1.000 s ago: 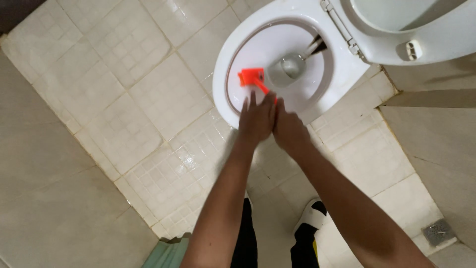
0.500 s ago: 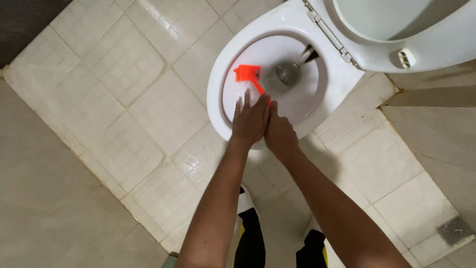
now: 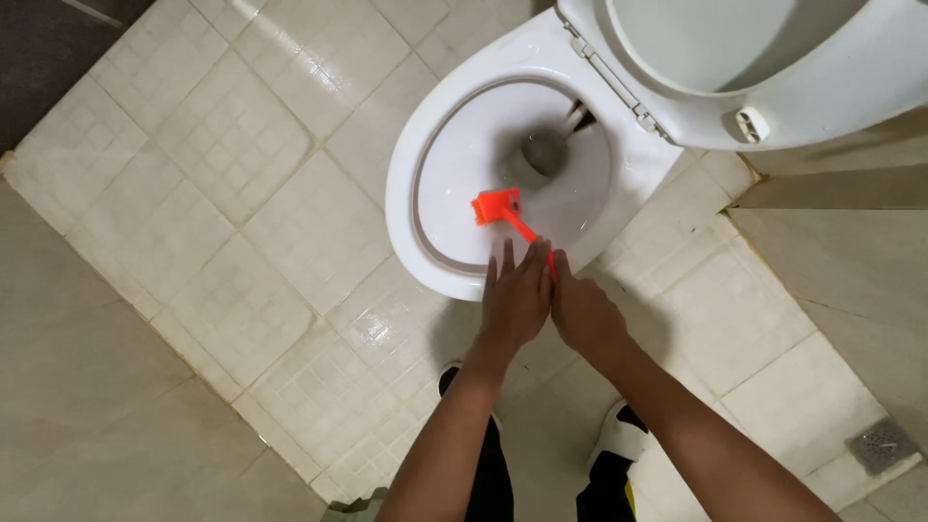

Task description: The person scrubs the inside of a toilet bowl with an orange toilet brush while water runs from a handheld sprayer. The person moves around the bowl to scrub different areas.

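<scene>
i'm standing on a floor of small pale square tiles, glossy w/ light glare near my feet. bigger beige tiles run along the left & bottom left, set at an angle to the small ones. dark strip in the top left corner. toilet lid is up at top right, white, w/ a little round bumper on its rim & a hinge bar along its base. a beige ledge sits just below the lid on the right. grey square floor drain at the lower right edge. my shoes, white toes: one on the left, other to the right. dark trousers below.
</scene>
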